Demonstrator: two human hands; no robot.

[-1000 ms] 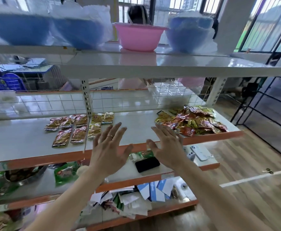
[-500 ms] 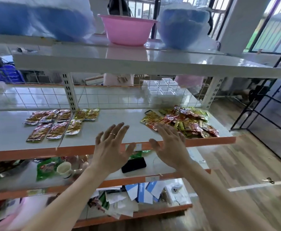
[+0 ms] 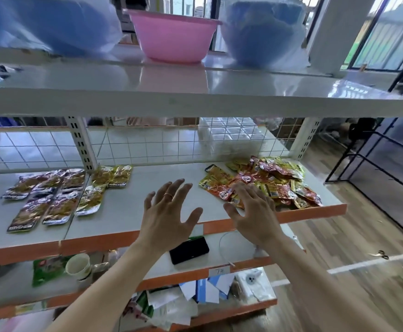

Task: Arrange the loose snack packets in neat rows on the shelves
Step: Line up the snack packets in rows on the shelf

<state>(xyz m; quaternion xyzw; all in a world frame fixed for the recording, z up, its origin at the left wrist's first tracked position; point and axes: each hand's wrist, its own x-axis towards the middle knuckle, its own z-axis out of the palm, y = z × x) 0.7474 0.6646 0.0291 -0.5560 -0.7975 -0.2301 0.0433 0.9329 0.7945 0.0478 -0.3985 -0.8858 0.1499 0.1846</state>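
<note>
Both hands are raised in front of the middle shelf, side by side but apart, each with its fingers spread and straight and holding nothing. The left hand, with a ring on one finger, hovers over a bare stretch of the shelf. The right hand reaches over the near edge of a loose pile of snack packets, red and yellow and lying every which way. Its fingertips overlap the nearest packets, though I cannot tell whether they touch them. The pile spreads out beyond and to the right of the right hand, up to the shelf's right end.

Well to the left of the left hand lie the sorted packets, brown and gold ones set flat in two rows, their edges touching or just overlapping. Beyond both hands a white wire grid backs the shelf.

Below the hands, on the next shelf down, a black phone lies flat under the left wrist, and a thin white cable curls just beside it under the right hand. Farther left on that shelf stand a white cup and a green packet. Above the hands, on the top shelf, a pink basin sits between blue bundles wrapped in clear plastic.
</note>
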